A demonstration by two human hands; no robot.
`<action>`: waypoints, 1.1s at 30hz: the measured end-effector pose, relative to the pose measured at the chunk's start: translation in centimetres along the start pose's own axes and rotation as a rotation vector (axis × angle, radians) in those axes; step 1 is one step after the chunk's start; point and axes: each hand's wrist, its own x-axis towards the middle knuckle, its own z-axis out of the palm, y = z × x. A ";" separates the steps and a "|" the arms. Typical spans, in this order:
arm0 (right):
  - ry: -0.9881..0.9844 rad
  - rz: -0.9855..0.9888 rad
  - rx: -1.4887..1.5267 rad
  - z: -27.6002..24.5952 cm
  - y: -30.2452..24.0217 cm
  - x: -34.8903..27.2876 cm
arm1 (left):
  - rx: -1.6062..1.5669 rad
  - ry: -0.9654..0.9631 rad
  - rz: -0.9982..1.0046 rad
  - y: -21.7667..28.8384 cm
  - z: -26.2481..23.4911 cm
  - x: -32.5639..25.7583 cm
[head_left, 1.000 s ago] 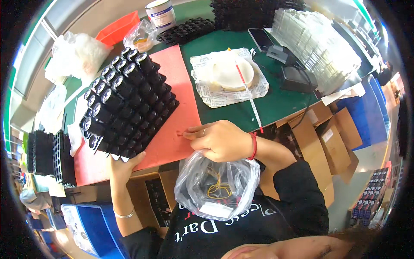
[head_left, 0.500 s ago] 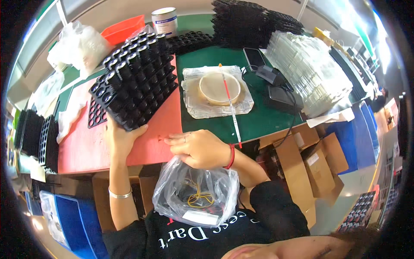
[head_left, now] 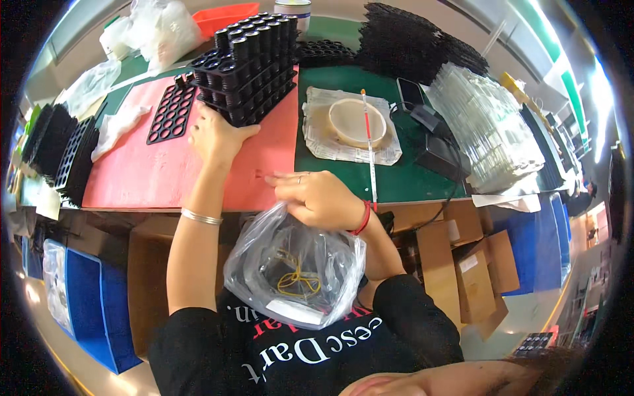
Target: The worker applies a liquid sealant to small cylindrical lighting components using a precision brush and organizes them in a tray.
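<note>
My left hand (head_left: 219, 135) grips the near corner of a stack of black trays (head_left: 241, 99), thumb along the front side. Black cylinders (head_left: 264, 33) stand upright in the top tray, mostly toward the back and right. Left of the stack, a flat black tray (head_left: 170, 115) with round holes lies on the pink mat, with a few cylinders at its far end. My right hand (head_left: 317, 198) rests over the mat's near edge, closed on the rim of a clear plastic bag (head_left: 257, 241). The bag hangs by my shirt, with a thin yellow loop (head_left: 297, 282) inside.
A round cream dish (head_left: 356, 124) sits on a wrapped square, a red-and-white stick (head_left: 368, 135) across it. Right of it are a phone (head_left: 411, 91), a black adapter (head_left: 441, 155) with cables, and stacked clear trays (head_left: 489, 125). Black trays (head_left: 403, 43) pile up behind. Cardboard boxes (head_left: 462, 264) stand below.
The tilted stack of trays has come down level and farther back, my left hand moving with it. My right hand still holds the bag. The whole view has shifted.
</note>
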 end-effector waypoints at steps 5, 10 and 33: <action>-0.008 -0.003 0.003 0.0 0.0 -0.2 | 0.054 0.065 0.008 0.7 0.5 -0.8; -0.001 0.002 0.034 0.4 0.1 -0.5 | 0.095 0.072 0.019 0.6 0.4 -1.7; 0.033 0.336 0.024 -0.1 -2.1 1.0 | -0.679 -0.297 0.253 -6.8 -4.3 -4.9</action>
